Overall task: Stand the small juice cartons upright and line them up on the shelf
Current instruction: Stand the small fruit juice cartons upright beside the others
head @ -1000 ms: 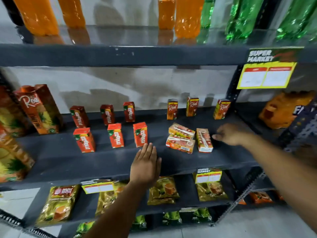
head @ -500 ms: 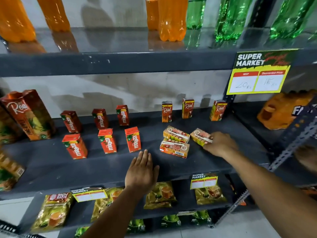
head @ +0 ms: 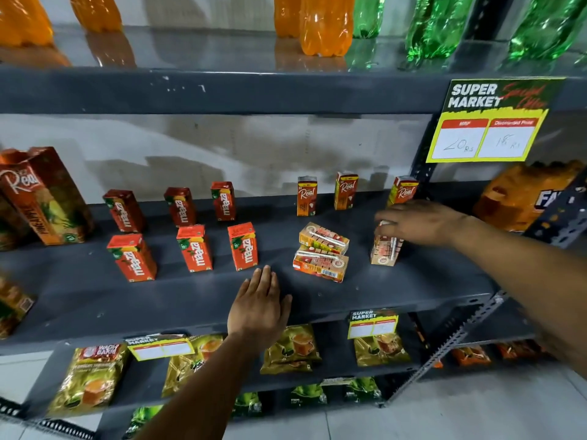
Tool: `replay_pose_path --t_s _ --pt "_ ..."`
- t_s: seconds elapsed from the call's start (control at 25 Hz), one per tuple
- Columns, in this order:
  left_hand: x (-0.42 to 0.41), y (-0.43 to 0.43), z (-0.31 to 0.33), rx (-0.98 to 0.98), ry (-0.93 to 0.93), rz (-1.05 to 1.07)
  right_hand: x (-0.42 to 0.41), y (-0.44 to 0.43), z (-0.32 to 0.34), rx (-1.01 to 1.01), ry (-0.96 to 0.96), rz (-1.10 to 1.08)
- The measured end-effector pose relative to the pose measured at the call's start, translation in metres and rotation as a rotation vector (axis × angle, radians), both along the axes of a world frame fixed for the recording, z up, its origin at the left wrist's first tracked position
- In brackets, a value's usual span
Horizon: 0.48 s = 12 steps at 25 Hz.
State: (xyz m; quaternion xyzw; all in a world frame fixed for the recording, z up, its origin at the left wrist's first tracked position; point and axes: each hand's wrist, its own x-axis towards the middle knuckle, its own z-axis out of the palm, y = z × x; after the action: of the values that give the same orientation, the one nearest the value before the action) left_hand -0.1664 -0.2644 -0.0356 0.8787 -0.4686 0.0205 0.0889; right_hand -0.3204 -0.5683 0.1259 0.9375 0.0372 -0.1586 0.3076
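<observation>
One carton (head: 386, 247) now upright on the shelf (head: 413, 281), flat a second ago; right hand (head: 422, 222) clamped on its top. Two cartons (head: 320, 252) left lying flat just beside. Left hand (head: 259, 308) spread flat on shelf edge, holding nothing

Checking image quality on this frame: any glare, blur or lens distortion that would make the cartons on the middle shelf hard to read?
Head view: wide-angle bowing curves the shelf edge; glare sits on the glossy top shelf under the bottles; left-edge packs are smeared; the right hand is slightly soft over its carton; the lying cartons and Maaza print read clearly.
</observation>
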Motion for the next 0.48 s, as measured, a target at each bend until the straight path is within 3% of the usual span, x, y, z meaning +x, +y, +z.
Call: replay_pose_path --t_s 0.24,0.48 --pt "0.0004 -0.0008 -0.0033 -0.018 -0.003 0.012 -0.0003 -0.0053 0.0027 -0.001 -0.02 0.02" --pt "0.0004 -0.0013 -0.0037 -0.008 0.0 0.015 0.0006 -0.008 0.0068 0.339 -0.199 -0.447"
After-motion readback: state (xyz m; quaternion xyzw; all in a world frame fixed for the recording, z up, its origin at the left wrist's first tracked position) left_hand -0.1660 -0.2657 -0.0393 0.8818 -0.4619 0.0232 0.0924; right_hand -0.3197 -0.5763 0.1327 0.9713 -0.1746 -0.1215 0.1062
